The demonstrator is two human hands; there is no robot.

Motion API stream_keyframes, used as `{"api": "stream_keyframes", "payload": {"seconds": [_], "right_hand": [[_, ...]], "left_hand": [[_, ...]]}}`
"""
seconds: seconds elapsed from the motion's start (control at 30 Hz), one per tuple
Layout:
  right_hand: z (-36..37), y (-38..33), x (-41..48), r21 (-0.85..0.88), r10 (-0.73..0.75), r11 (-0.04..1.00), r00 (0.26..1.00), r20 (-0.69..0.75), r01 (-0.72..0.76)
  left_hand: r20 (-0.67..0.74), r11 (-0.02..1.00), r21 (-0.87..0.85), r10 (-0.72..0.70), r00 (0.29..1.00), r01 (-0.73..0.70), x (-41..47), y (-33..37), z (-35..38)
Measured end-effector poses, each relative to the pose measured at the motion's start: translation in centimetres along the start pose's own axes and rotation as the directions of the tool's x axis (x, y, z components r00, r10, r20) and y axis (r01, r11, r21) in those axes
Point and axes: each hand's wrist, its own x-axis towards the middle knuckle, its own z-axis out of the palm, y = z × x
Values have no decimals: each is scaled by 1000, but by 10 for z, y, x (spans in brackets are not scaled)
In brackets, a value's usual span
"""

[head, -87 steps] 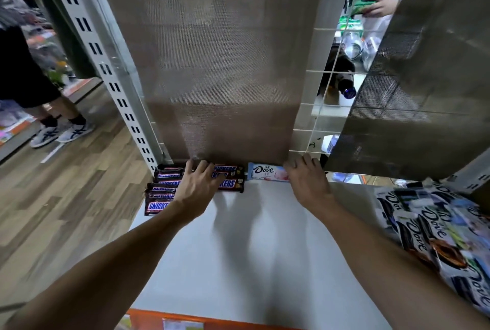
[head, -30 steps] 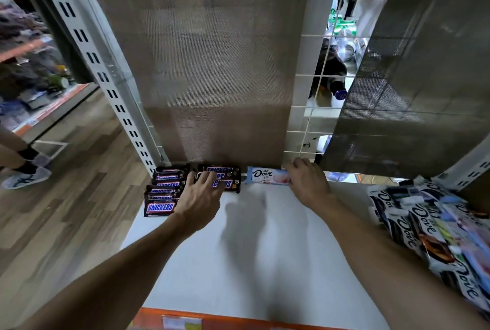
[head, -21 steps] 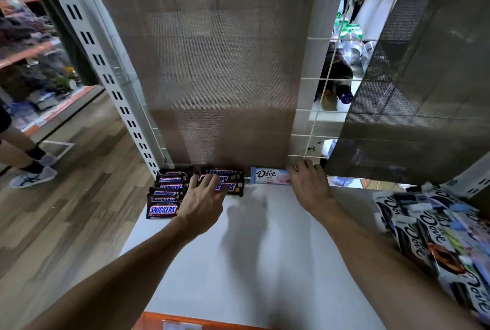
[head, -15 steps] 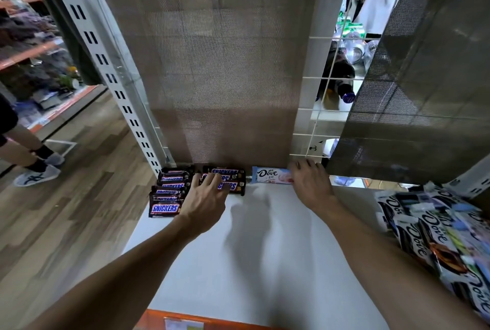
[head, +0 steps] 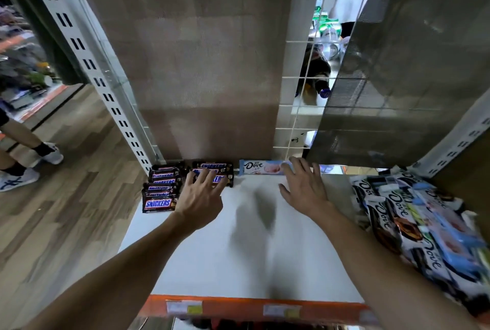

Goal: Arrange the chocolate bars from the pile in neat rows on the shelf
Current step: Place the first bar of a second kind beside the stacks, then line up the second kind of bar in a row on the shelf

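We are reaching both hands to the back of the white shelf [head: 238, 263]. Our left hand [head: 200, 194] is lying palm down with fingers spread, the fingertips resting on the stacked Snickers bars [head: 213, 172] at the back edge; it is gripping nothing. Those bars are lying flat with their long axes running left to right along the mesh panel [head: 196, 64]. Just left of them, a second column of Snickers [head: 159, 187] is running from the back toward the front, each bar also pointing sideways, the nearest one sitting beside our left wrist.

Our right hand [head: 302, 187] is also flat and open, fingers loosely apart, its fingertips touching the right end of the Dove bar [head: 261, 168]. That bar is lying flat against the back, its long axis left to right, its logo end pointing toward the Snickers and nearly meeting them. It is sitting between our two hands.

The pile [head: 421, 229] of mixed Dove bars is lying jumbled at the shelf's right side, well right of our right forearm.
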Motion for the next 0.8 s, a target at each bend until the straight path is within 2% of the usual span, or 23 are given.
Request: {"api": "stream_keyframes", "payload": {"seconds": [0.3, 0.57, 0.7, 0.8], "right_hand": [[-69, 8, -80, 34, 141, 988, 978, 153, -148], [-123, 3, -147, 113, 318, 934, 931, 178, -340], [-135, 14, -183, 18, 402, 910, 893, 205, -414], [-141, 32, -207, 13, 469, 872, 844, 260, -488]], "left_hand": [[6, 986, -142, 86, 996, -84, -14, 36, -45], [4, 950, -231, 215, 977, -209, -22, 80, -79], [49, 934, -242, 284, 958, -264, -20, 105, -87], [66, 918, -262, 325, 943, -298, -19, 128, -90]]}}
